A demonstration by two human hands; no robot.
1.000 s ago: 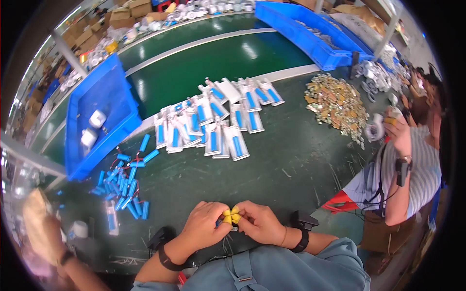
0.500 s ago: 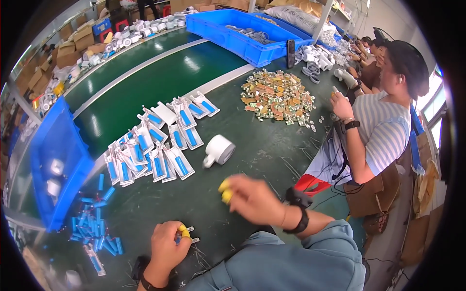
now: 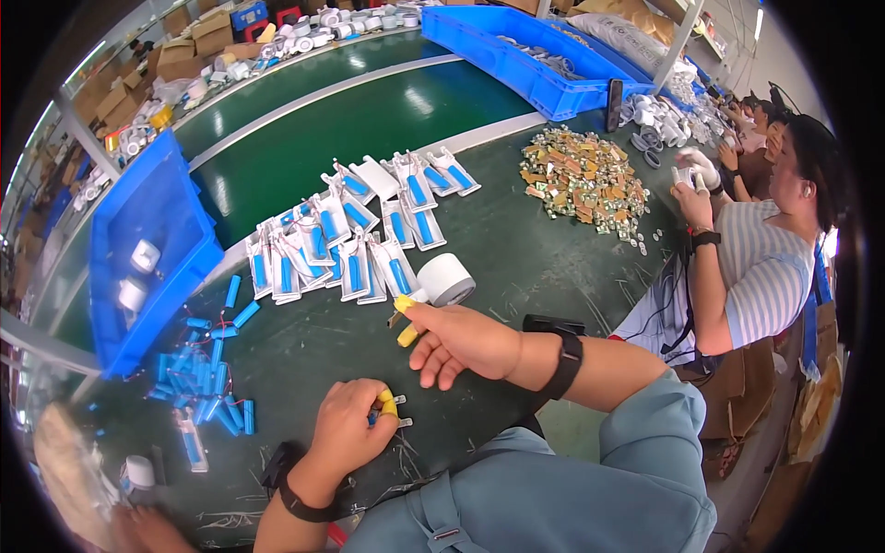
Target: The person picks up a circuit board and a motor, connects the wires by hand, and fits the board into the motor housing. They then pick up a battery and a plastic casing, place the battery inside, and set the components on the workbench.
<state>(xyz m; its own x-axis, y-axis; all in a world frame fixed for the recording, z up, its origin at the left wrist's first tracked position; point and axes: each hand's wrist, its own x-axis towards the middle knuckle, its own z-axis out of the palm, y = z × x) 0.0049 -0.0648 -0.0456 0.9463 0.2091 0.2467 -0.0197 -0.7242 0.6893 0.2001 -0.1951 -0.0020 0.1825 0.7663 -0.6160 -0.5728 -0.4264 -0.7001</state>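
My left hand (image 3: pixel 352 426) is closed low over the table, yellow covers on its fingertips. It pinches something mostly hidden, from which two small clear tabs (image 3: pixel 402 422) stick out. My right hand (image 3: pixel 475 343) is palm partly up, yellow covers on its thumb and forefinger. Between those two tips shows a small, thin brownish piece (image 3: pixel 396 320), too small to name; the other fingers are loosely curled. Just beyond my right fingertips a white round housing with a grey rim (image 3: pixel 446 279) lies on its side. White trays with blue battery cells (image 3: pixel 396 269) lie in a cluster behind it.
Loose blue cells (image 3: pixel 198 373) and a tilted blue crate (image 3: pixel 152 249) are at left. A heap of small circuit boards (image 3: pixel 585 180) lies far right, near a large blue crate (image 3: pixel 544 69). A co-worker (image 3: pixel 756 240) sits at right; another person's hand (image 3: pixel 152 530) shows lower left.
The whole view has shifted. My right hand has moved toward the white housing and turned its palm up more. My left hand keeps its pinch. Another person's hand has appeared at lower left.
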